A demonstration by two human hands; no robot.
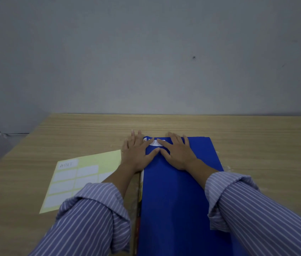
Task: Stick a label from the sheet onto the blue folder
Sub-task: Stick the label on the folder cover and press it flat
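Observation:
A blue folder (175,191) lies lengthwise on the wooden table, running from the near edge to the middle. A white label (155,143) with faint writing sits on the folder's far left corner. My left hand (136,152) lies flat, fingers spread, partly on the table and partly on the folder's left edge, its thumb below the label. My right hand (178,152) lies flat on the folder, its index finger across the label; the two thumbs touch. The yellow label sheet (83,174), with white labels and one marked ASSET, lies to the left.
The wooden table (256,145) ends at a grey wall behind. Its left edge slants near the label sheet. Striped shirt sleeves cover both forearms; the left one overlaps the sheet's right side. A small printed sticker (144,140) marks the folder's far left corner.

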